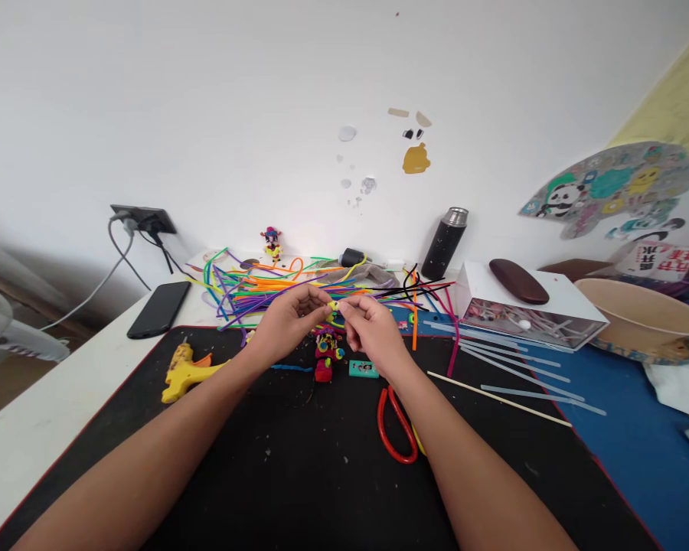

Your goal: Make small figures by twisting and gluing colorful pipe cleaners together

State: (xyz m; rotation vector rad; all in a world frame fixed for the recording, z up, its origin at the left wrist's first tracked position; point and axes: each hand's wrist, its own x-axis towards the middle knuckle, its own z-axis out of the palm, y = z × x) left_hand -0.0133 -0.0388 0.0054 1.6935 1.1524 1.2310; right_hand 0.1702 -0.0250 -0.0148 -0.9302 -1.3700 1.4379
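My left hand [292,317] and my right hand [372,327] meet above the black mat, fingertips pinched on a small yellow piece [334,305], which looks like bent pipe cleaner. Just below them lies a colourful pipe-cleaner figure [325,348] with a red end and blue and yellow parts. A teal rectangular piece with small pictures [363,369] is beside my right wrist. Red-handled scissors [396,428] lie partly hidden under my right forearm. A yellow glue gun [187,373] rests left of my left forearm, which covers part of it.
Behind my hands spreads a pile of coloured pipe cleaners [264,295]. A small finished-looking figure [272,243] and a black flask [445,245] stand near the wall. Glue sticks [528,371] and a thin wooden stick [494,398] lie right. A phone [159,309] lies left; a white box [540,306] stands right.
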